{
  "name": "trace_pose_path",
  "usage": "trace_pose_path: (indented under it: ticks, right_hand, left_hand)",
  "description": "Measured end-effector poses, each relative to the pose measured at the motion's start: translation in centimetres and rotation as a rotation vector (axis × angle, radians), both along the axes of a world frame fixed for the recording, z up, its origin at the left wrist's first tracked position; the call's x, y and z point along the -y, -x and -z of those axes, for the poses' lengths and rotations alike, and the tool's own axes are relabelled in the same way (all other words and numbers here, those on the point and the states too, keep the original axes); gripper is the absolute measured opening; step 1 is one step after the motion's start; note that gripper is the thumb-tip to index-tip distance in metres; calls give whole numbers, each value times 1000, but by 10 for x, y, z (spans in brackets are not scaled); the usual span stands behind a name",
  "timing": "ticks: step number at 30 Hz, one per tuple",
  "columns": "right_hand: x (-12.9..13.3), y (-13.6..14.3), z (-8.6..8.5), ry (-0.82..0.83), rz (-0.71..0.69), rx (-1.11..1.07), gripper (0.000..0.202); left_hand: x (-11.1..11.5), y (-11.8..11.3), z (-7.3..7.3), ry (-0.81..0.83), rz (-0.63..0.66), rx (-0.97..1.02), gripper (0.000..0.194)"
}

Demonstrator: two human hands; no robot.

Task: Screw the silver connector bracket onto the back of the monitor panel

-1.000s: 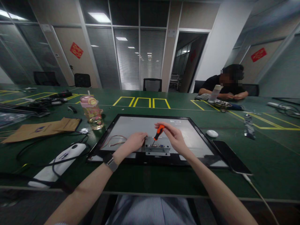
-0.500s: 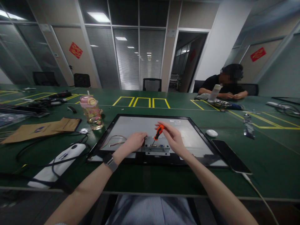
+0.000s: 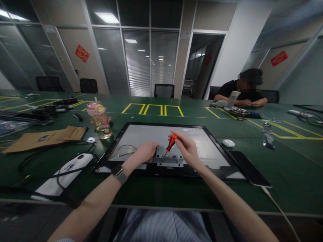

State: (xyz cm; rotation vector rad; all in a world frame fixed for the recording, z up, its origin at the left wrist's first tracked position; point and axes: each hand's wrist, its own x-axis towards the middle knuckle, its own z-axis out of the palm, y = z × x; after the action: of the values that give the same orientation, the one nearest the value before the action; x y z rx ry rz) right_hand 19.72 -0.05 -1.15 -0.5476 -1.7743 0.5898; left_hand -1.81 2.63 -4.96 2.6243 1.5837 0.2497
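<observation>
screwdriver (image 3: 171,144) in right hand (image 3: 186,149) | label (image 3: 188,130) on panel (image 3: 151,134) unreadable

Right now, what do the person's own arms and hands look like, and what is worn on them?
Both forearms are bare, with no gloves on either of the hands. The left hand has a watch at the wrist: a dark square face on a grey band. The right hand shows no watch or ring that I can make out. No sleeves reach the forearms; a pale striped garment shows at the bottom edge.
</observation>
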Motion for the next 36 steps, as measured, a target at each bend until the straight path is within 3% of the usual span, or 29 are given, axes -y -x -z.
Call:
trace_pose_path:
  ticks: [5, 12, 17, 20, 24, 31, 36]
  right_hand:
    - [-2, 1, -2, -62, 117, 4, 19]
    - [-2, -2, -2, 42, -81, 16, 36]
    - [-4, 0, -1, -44, 87, 11, 25]
    - [-2, 0, -2, -42, 68, 11, 22]
    - [1, 0, -2, -16, -16, 46, 35]
    - [0, 1, -3, -127, 165, 57, 23]
    - [0, -2, -4, -64, 57, 48, 30]
  left_hand:
    - [0, 1, 0, 3, -4, 9, 31]
    - [0, 0, -1, 1, -2, 5, 31]
    - [1, 1, -1, 8, 8, 19, 31]
    - [0, 1, 0, 10, 8, 27, 32]
    - [-2, 0, 2, 6, -2, 4, 31]
    - [-1, 1, 3, -10, 7, 23, 33]
    - [-1, 0, 2, -7, -7, -2, 33]
